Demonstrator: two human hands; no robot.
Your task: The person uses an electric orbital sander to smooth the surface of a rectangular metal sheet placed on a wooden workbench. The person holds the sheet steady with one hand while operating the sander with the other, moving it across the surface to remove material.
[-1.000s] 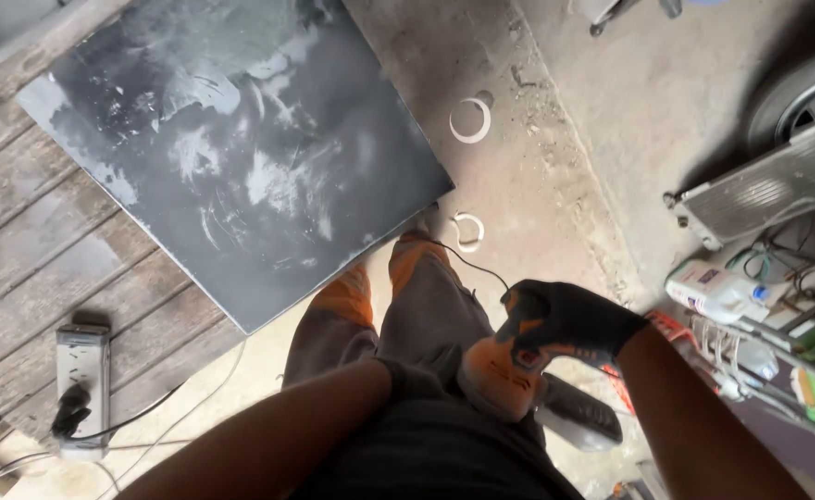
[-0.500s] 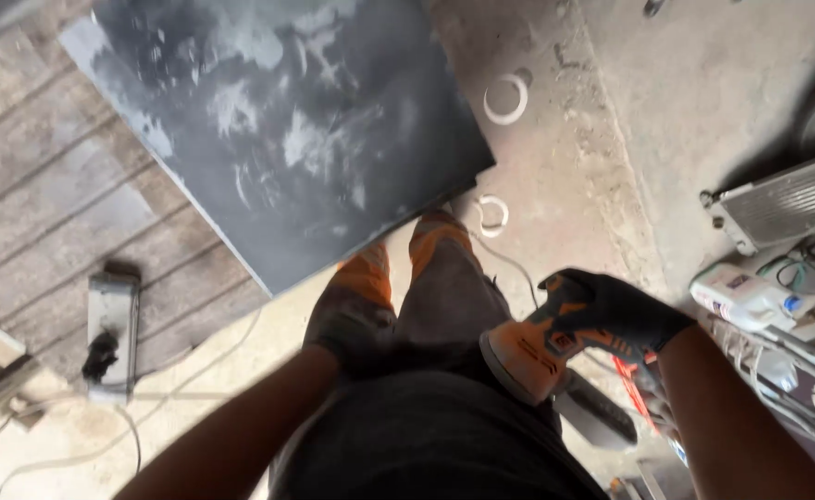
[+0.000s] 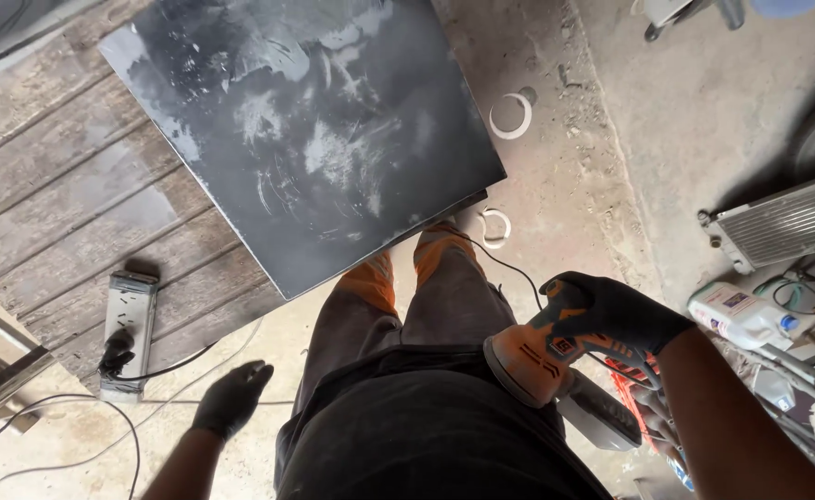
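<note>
My gloved right hand [image 3: 611,315] grips the orange sander [image 3: 532,356] at centre right, pad tilted lower left — the dark scuffed panel [image 3: 305,130] lies toward the upper left, beyond my shoes — while my left hand [image 3: 231,398], lower left, hangs spread and empty.

We see an orange-and-black orbital sander [image 3: 529,356], round pad tilted leftward, held off the ground at near right, its black cord trailing away.
</note>
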